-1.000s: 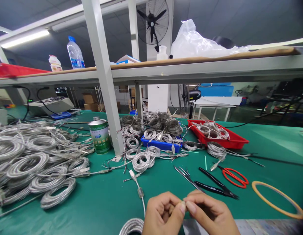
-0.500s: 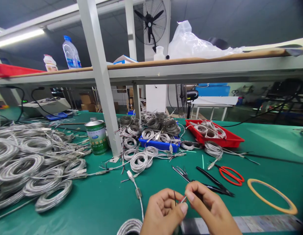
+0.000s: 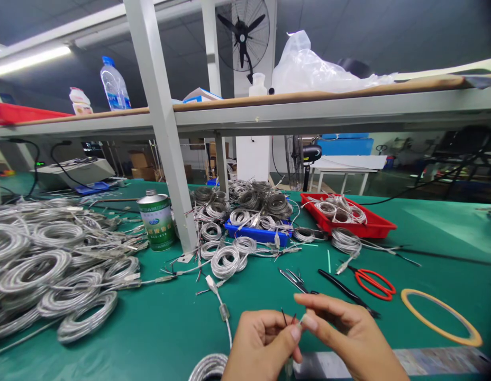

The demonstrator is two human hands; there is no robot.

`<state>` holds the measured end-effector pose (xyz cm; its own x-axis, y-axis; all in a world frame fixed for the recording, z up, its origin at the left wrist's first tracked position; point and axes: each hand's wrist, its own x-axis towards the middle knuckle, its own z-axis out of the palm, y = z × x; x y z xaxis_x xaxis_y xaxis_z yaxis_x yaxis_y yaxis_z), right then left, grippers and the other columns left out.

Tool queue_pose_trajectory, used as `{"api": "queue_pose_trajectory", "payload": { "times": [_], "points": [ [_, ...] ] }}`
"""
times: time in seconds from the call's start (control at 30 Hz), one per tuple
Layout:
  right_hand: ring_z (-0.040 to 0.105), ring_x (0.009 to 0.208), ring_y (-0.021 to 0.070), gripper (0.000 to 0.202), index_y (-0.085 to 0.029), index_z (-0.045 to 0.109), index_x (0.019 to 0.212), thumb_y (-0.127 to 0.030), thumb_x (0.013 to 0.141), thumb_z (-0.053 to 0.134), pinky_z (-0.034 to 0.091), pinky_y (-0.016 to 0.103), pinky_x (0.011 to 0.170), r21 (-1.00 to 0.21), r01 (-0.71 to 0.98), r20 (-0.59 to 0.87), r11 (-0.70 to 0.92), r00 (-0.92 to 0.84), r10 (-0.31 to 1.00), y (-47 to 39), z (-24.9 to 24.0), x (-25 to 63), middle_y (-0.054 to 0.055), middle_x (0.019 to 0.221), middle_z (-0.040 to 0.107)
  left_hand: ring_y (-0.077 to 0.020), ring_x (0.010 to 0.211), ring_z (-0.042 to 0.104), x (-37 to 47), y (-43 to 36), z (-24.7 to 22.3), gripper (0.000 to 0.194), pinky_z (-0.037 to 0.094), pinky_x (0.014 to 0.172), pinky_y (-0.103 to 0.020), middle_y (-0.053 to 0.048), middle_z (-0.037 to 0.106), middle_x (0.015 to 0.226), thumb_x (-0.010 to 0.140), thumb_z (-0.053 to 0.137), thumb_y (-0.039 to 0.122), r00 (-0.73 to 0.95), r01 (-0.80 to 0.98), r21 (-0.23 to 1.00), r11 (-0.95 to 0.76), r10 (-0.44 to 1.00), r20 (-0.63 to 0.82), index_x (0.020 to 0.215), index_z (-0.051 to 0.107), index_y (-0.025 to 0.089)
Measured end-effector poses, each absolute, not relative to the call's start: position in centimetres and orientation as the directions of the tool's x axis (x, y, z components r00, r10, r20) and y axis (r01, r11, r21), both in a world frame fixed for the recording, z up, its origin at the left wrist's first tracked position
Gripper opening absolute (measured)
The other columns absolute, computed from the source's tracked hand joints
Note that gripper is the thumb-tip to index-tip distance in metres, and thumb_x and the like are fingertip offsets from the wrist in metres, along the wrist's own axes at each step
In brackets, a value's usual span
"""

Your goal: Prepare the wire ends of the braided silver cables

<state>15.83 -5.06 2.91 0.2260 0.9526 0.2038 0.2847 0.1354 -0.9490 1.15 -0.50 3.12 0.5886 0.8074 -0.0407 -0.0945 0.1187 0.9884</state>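
At the bottom centre, my left hand (image 3: pixel 261 346) pinches the end of a cable between thumb and fingers. Thin dark and red wires (image 3: pixel 293 319) stick up from that grip. My right hand (image 3: pixel 346 336) is close beside it, its thumb at the wire tips and its index finger stretched out above, apart from the thumb. Its other fingers are partly hidden. Left of my hands lies a USB cable (image 3: pixel 224 313) running down to a clear-jacketed coil (image 3: pixel 209 368). Tweezers (image 3: pixel 293 280) and black-handled cutters (image 3: pixel 346 291) lie just beyond my right hand.
Cable coils (image 3: pixel 51 264) are heaped at left, beside a green can (image 3: pixel 158 225) and a shelf post (image 3: pixel 166 132). Behind are a blue tray (image 3: pixel 257 234) and a red tray (image 3: pixel 360 227) with coils. Red-handled scissors (image 3: pixel 374 284), a tape ring (image 3: pixel 442 317) and a steel ruler (image 3: pixel 436 362) lie right.
My right index finger has lifted and straightened away from the thumb, where the two were pinching a wire. My left hand keeps its grip, and the wires have tilted slightly.
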Motion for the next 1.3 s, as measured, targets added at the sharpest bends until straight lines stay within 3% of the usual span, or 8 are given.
{"api": "queue_pose_trajectory", "payload": {
  "times": [0.1,0.27,0.4,0.57,0.67,0.87,1.1,1.3],
  "points": [
    [0.059,0.066,0.016,0.016,-0.023,0.072,0.07,-0.037,0.07,0.064,0.046,0.024,0.063,-0.918,0.362,0.23,0.16,0.16,0.96,-5.2,3.5,15.5,0.002,0.065,0.065,-0.0052,0.044,0.041,1.1,-0.5,2.8,0.041,0.028,0.045,-0.018,0.0,0.053,0.049,0.065,0.066,0.049,0.636,-0.062,0.993,0.104,0.771,-0.041,0.061,0.062,0.008],
    [0.055,0.063,0.0143,0.021,-0.02,0.062,0.064,-0.037,0.075,0.058,0.044,0.021,0.06,-0.897,0.404,0.268,0.177,0.18,0.946,-5.4,4.2,15.3,0.0,0.064,0.06,-0.0034,0.044,0.042,1.1,-0.5,1.3,0.047,0.024,0.042,-0.015,0.002,0.057,0.057,0.055,0.077,0.036,0.662,-0.033,0.985,0.171,0.742,-0.106,0.09,0.056,0.011],
    [0.054,0.066,0.0135,0.02,-0.021,0.061,0.069,-0.04,0.075,0.059,0.045,0.02,0.063,-0.949,0.27,0.243,0.161,0.307,0.92,-5.2,3.6,15.6,-0.002,0.066,0.06,-0.0034,0.038,0.044,1.1,-0.7,1.3,0.037,0.03,0.037,-0.015,-0.002,0.062,0.057,0.059,0.074,0.04,0.584,-0.046,0.98,0.195,0.801,-0.132,0.073,0.054,0.012],
    [0.056,0.064,0.0138,0.022,-0.02,0.066,0.07,-0.041,0.068,0.066,0.047,0.021,0.062,-0.983,0.076,0.184,0.167,0.38,0.907,-4.7,2.8,15.7,0.0,0.066,0.062,-0.0041,0.031,0.045,1.3,-0.9,1.4,0.047,0.037,0.032,-0.017,-0.006,0.066,0.062,0.054,0.073,0.049,0.49,-0.115,0.969,0.22,0.861,-0.137,0.076,0.055,0.011],
    [0.06,0.069,0.0167,0.026,-0.02,0.068,0.085,-0.039,0.066,0.068,0.049,0.026,0.065,-0.988,0.008,0.149,0.155,0.332,0.932,-4.6,2.4,15.6,0.002,0.072,0.066,-0.004,0.03,0.047,1.2,-0.8,1.5,0.045,0.034,0.031,-0.016,-0.006,0.066,0.062,0.057,0.071,0.049,0.513,-0.142,0.967,0.21,0.851,-0.11,0.073,0.056,0.01],
    [0.062,0.074,0.0199,0.016,-0.019,0.069,0.066,-0.033,0.071,0.064,0.048,0.029,0.07,-0.969,0.155,0.227,0.192,0.254,0.94,-4.8,2.4,14.9,0.005,0.075,0.068,-0.0026,0.027,0.043,1.1,-0.6,1.7,0.039,0.027,0.029,-0.014,-0.003,0.064,0.057,0.064,0.068,0.045,0.539,-0.206,0.964,0.169,0.841,-0.032,0.078,0.056,0.01],
    [0.061,0.07,0.0186,0.02,-0.02,0.068,0.065,-0.036,0.074,0.06,0.048,0.026,0.068,-0.951,0.225,0.265,0.213,0.229,0.937,-5.0,2.5,14.8,0.004,0.07,0.066,0.0003,0.026,0.025,1.0,-0.5,1.9,0.031,0.014,0.031,-0.016,0.003,0.054,0.045,0.068,0.066,0.041,0.535,-0.21,0.969,0.127,0.845,0.005,0.072,0.062,0.01],
    [0.062,0.071,0.0192,0.018,-0.021,0.071,0.064,-0.035,0.072,0.063,0.049,0.026,0.068,-0.945,0.247,0.28,0.215,0.27,0.921,-5.0,2.4,14.6,0.005,0.072,0.068,-0.0007,0.031,0.021,1.0,-0.4,1.9,0.032,0.013,0.035,-0.017,0.004,0.048,0.041,0.066,0.067,0.042,0.517,-0.222,0.967,0.125,0.856,0.008,0.07,0.066,0.01]
  ]
}}
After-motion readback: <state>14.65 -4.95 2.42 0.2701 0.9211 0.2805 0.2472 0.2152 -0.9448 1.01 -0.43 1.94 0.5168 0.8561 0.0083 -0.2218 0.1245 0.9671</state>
